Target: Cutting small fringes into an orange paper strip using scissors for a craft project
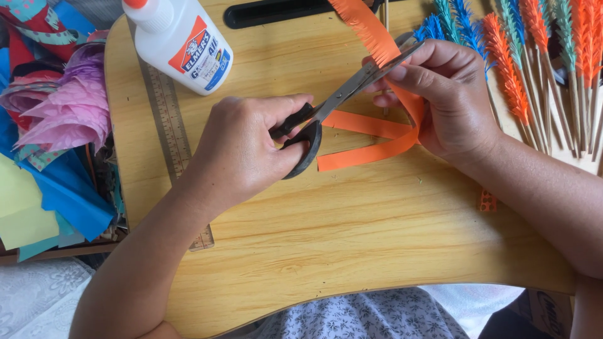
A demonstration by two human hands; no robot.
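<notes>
From the head camera, we see our left hand [242, 150] with its grip closed through the black handles of a pair of scissors [333, 107], thumb and fingers in the loops, blades nearly shut and pointing up to the right. The blades meet an orange paper strip [377, 135] just where our right hand [449, 100] pinches it, that grip closed on the paper between thumb and fingers. Above the blades the strip is already fringed along one edge; below the hand it loops down and lies flat on the wooden tabletop [352, 232].

At the top left stands a white glue bottle [182, 44] with an orange cap (the only container we see, and what it holds cannot be told through its opaque wall). A ruler [173, 132] lies along the tabletop's left edge, partly under our left wrist. Left of it sits a heap of coloured paper scraps [50, 125], pink, blue and yellow. At the upper right, fringed paper feathers on sticks [540, 69] lie side by side, orange, blue and teal.
</notes>
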